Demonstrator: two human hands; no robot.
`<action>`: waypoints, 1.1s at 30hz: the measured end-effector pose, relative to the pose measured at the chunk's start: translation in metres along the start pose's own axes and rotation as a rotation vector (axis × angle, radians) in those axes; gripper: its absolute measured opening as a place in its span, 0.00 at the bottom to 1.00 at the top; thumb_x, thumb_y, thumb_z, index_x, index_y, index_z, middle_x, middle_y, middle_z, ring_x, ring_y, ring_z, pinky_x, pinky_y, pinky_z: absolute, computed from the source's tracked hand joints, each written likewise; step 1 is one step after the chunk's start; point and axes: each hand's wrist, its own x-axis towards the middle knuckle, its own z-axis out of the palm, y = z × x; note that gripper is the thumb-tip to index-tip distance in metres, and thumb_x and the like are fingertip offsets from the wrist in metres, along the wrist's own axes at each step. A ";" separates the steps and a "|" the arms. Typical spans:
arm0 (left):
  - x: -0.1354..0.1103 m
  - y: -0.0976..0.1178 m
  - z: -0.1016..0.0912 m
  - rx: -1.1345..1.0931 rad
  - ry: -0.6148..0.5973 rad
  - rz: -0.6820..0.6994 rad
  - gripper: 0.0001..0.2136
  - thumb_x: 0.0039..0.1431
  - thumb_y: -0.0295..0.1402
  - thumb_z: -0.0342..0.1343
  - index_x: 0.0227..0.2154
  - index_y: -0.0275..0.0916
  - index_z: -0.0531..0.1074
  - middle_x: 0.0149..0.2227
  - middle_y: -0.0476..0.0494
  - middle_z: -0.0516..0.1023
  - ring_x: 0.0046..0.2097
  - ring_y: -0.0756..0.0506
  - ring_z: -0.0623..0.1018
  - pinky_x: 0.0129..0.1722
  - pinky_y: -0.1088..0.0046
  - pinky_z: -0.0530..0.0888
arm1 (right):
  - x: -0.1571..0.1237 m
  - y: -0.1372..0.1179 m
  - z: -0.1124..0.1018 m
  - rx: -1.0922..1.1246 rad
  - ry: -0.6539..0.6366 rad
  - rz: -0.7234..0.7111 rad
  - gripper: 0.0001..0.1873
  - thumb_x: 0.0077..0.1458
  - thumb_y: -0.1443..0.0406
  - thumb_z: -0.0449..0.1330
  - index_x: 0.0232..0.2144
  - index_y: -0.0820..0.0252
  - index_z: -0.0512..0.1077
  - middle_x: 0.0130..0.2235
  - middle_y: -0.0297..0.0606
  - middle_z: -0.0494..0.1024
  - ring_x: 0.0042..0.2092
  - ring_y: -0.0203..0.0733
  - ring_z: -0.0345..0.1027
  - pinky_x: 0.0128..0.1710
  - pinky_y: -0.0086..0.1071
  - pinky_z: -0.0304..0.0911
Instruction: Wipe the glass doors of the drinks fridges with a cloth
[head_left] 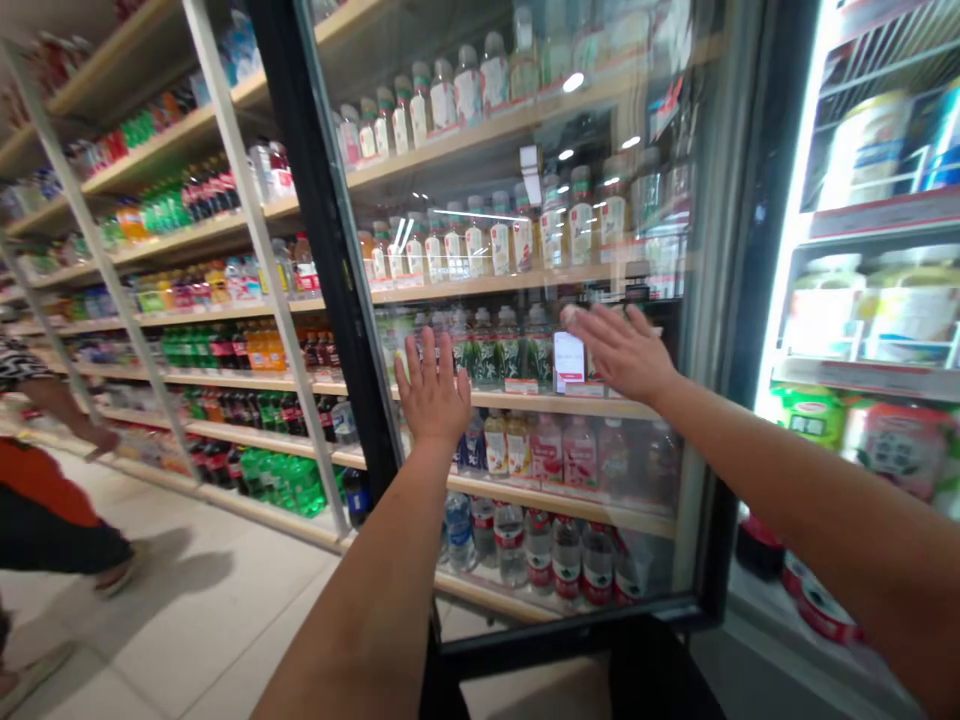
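Observation:
A glass cooler door [517, 165] with a black frame stands swung open in front of me. My left hand [433, 395] is raised at the left part of the pane, fingers stretched upward and holding nothing. Toward the pane's right side, my right hand [626, 350] lies with its fingers extended to the left. A pale patch at its fingertips is too blurred to make out. Beside those fingers is a white rectangular label [569, 358]. Whether either palm touches the glass I cannot tell for certain.
Through the pane show shelves of bottles, among them clear water bottles [566, 555]. The lit cooler [874, 375] at right holds drinks. Long drink shelves [225, 378] run along the left. A person's legs [56, 515] are on the tiled floor [202, 610].

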 end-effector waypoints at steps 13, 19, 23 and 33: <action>0.001 0.003 -0.003 -0.006 -0.054 -0.042 0.30 0.70 0.37 0.47 0.72 0.37 0.53 0.75 0.38 0.46 0.76 0.37 0.37 0.73 0.44 0.37 | 0.005 -0.029 0.011 0.064 0.070 0.062 0.36 0.65 0.69 0.51 0.72 0.51 0.51 0.72 0.38 0.59 0.73 0.52 0.50 0.72 0.57 0.43; 0.000 0.004 -0.004 0.059 -0.058 -0.021 0.29 0.71 0.38 0.45 0.72 0.37 0.53 0.75 0.38 0.44 0.76 0.38 0.37 0.74 0.46 0.38 | 0.001 -0.045 0.022 0.123 0.028 -0.134 0.40 0.63 0.72 0.52 0.73 0.53 0.46 0.71 0.39 0.61 0.73 0.49 0.49 0.71 0.51 0.50; 0.000 0.003 -0.002 0.083 -0.052 -0.014 0.29 0.71 0.38 0.44 0.72 0.37 0.52 0.75 0.38 0.45 0.76 0.38 0.37 0.73 0.45 0.39 | 0.009 -0.041 0.021 0.145 -0.021 -0.119 0.37 0.64 0.71 0.52 0.72 0.49 0.50 0.71 0.36 0.60 0.73 0.48 0.50 0.72 0.51 0.48; 0.001 0.017 -0.004 -0.095 -0.003 -0.092 0.29 0.71 0.38 0.44 0.72 0.36 0.52 0.75 0.34 0.46 0.76 0.36 0.37 0.72 0.40 0.37 | 0.038 -0.094 0.030 0.427 0.065 0.176 0.44 0.65 0.75 0.45 0.74 0.46 0.29 0.75 0.36 0.48 0.76 0.47 0.35 0.74 0.55 0.46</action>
